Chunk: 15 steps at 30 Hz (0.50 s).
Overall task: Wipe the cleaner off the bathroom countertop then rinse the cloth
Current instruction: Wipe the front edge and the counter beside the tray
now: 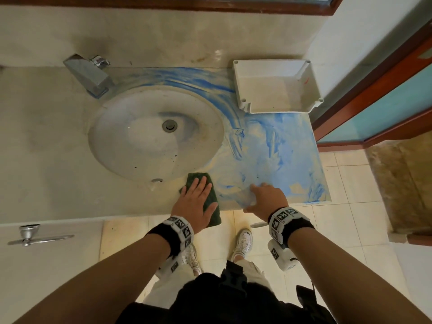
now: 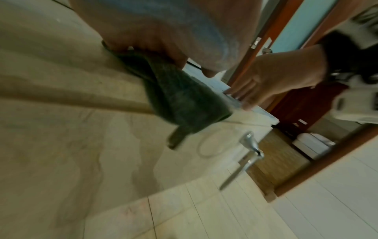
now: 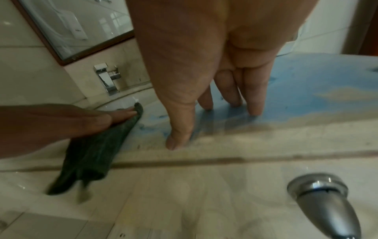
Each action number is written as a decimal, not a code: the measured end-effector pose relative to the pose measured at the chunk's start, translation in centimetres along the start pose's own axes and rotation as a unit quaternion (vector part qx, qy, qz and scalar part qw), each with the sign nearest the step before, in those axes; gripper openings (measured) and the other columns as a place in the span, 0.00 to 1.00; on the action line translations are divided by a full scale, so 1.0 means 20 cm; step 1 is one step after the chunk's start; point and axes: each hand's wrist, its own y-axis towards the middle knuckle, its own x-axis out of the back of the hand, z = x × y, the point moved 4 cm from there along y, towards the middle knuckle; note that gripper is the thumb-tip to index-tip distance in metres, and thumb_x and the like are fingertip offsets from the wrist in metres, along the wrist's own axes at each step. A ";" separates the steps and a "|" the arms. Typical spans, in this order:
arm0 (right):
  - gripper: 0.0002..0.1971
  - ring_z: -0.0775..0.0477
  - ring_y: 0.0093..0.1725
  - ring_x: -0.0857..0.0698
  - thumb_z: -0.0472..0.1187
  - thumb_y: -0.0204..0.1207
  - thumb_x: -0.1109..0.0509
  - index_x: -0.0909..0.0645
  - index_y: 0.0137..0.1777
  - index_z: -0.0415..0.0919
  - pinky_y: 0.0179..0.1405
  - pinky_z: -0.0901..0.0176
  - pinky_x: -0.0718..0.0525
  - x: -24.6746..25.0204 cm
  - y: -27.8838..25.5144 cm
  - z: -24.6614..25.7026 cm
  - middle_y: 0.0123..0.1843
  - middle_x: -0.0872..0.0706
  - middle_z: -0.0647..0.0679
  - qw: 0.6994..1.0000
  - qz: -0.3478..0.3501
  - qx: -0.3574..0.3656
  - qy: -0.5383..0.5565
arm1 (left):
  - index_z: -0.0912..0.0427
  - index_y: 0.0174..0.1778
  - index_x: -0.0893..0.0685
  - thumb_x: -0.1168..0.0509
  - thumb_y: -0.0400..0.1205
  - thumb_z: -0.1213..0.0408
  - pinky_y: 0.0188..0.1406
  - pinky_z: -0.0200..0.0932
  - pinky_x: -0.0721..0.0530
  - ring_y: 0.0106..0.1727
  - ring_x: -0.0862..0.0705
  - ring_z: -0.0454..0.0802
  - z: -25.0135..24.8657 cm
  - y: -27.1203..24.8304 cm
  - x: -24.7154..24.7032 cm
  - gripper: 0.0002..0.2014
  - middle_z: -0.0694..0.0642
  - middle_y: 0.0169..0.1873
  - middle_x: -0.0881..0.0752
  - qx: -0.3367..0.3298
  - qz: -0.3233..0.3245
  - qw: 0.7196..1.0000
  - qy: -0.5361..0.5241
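Blue cleaner (image 1: 275, 155) is smeared over the right part of the beige countertop (image 1: 46, 148) and around the sink's far rim. A dark green cloth (image 1: 211, 197) lies at the counter's front edge, just below the sink (image 1: 154, 134), with one end hanging over the edge. My left hand (image 1: 196, 195) presses flat on the cloth (image 2: 184, 100) with straight fingers. My right hand (image 1: 261, 195) rests beside it, and its straight fingertips (image 3: 253, 110) touch the blue film (image 3: 306, 90). It holds nothing.
A chrome faucet (image 1: 88, 76) stands behind the sink on the left. A white plastic tray (image 1: 275, 86) sits at the back right corner. A cabinet lever handle (image 1: 30, 235) sticks out below the counter front. A wooden door frame (image 1: 374, 90) borders the right edge.
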 end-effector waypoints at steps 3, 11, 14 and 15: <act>0.33 0.41 0.66 0.20 0.58 0.69 0.23 0.24 0.73 0.50 0.63 0.50 0.19 0.12 0.01 -0.08 0.67 0.17 0.45 1.000 0.014 0.011 0.013 | 0.51 0.87 0.53 0.60 0.86 0.39 0.84 0.56 0.57 0.86 0.58 0.50 0.00 0.18 0.07 0.34 0.50 0.86 0.58 0.042 -0.007 0.999 -0.017; 0.47 0.40 0.79 0.35 0.56 0.66 0.19 0.39 0.82 0.53 0.71 0.42 0.24 0.27 0.14 -0.32 0.81 0.34 0.47 0.998 0.028 0.040 -0.047 | 0.54 0.86 0.54 0.58 0.84 0.35 0.82 0.55 0.59 0.86 0.60 0.52 -0.20 0.02 -0.05 0.39 0.53 0.86 0.59 0.064 -0.022 0.997 -0.030; 0.57 0.35 0.77 0.36 0.59 0.57 0.16 0.45 0.83 0.55 0.69 0.40 0.23 0.22 0.17 -0.40 0.83 0.43 0.47 0.991 0.055 0.064 -0.099 | 0.53 0.86 0.55 0.58 0.84 0.36 0.81 0.54 0.64 0.85 0.63 0.50 -0.28 -0.06 -0.14 0.38 0.50 0.85 0.61 0.078 -0.013 0.996 -0.048; 0.60 0.34 0.78 0.38 0.60 0.57 0.16 0.49 0.84 0.55 0.69 0.39 0.23 0.20 0.17 -0.42 0.84 0.47 0.46 0.988 0.059 0.074 -0.119 | 0.52 0.86 0.54 0.58 0.84 0.35 0.82 0.55 0.63 0.85 0.62 0.50 -0.28 -0.04 -0.14 0.38 0.50 0.85 0.60 0.084 -0.013 0.995 -0.052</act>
